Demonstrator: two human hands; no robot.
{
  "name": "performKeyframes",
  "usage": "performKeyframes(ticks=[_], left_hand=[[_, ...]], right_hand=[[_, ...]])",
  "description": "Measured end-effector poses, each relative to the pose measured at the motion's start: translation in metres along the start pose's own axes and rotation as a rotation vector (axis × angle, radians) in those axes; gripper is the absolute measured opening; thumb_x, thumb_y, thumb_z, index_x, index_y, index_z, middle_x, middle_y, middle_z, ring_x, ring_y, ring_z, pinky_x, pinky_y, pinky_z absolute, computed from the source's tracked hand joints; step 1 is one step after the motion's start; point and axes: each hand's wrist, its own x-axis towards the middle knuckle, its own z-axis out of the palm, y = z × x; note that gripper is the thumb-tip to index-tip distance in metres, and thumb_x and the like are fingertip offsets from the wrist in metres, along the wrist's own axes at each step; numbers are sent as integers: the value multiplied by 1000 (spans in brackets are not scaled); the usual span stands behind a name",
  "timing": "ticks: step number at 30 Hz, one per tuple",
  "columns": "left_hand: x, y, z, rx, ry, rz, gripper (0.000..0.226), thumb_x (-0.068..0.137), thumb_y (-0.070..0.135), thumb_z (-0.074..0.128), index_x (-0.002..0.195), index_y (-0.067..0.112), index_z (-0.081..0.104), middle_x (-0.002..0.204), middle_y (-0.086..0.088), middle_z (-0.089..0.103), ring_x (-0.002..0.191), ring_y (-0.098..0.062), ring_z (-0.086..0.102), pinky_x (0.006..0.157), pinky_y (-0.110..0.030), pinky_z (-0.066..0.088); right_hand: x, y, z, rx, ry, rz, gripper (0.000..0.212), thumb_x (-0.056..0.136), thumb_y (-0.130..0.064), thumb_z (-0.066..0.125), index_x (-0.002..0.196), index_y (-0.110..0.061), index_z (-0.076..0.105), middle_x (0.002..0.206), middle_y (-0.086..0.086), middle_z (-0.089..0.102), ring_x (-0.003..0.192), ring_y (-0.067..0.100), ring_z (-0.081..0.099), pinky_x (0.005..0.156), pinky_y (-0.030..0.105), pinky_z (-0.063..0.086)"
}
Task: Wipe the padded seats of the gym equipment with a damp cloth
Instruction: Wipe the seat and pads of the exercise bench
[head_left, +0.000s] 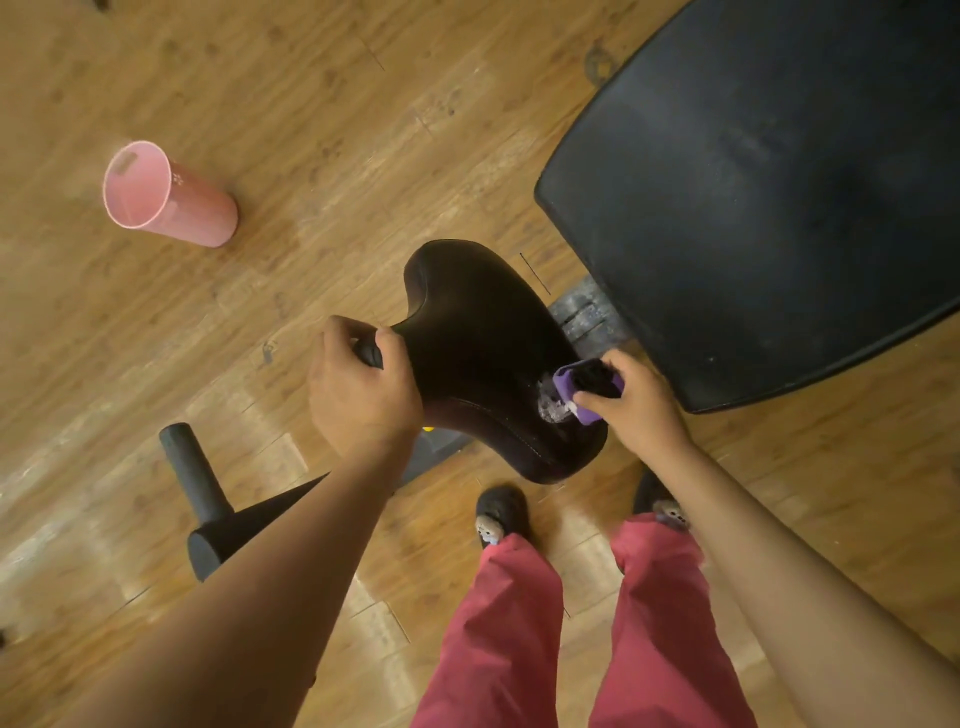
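Observation:
A black padded saddle seat (478, 353) stands in the middle of the head view. My left hand (361, 384) grips its narrow nose from above. My right hand (631, 397) holds a purple and black scrub pad (584, 384) against the seat's right rear edge, where a patch of white foam (550, 400) sits on the padding. A larger black padded bench seat (769, 197) fills the upper right, dusty on top and apart from both hands.
A pink plastic bucket (166, 195) stands on the wooden floor at the upper left. A black metal base bar (208, 499) of the machine lies at the lower left. My feet in dark shoes (501, 512) stand just below the saddle.

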Motion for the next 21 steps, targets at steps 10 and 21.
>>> performKeyframes(ticks=[10,21], left_hand=[[1,-2,3,-49,32,-19,26,78,44,37,86,22,50,90,0,61,85,-21,56,71,-39,47],[2,-5,5,-45,51,-24,28,75,47,35,84,24,47,89,-1,60,85,-26,57,74,-47,51]], right_hand=[[-18,-17,6,118,-21,-70,22,78,-17,76,87,-16,56,83,-11,63,81,3,57,64,20,43],[-20,15,-17,100,-13,112,22,82,-19,74,100,-17,61,96,-5,62,90,9,56,63,13,37]])
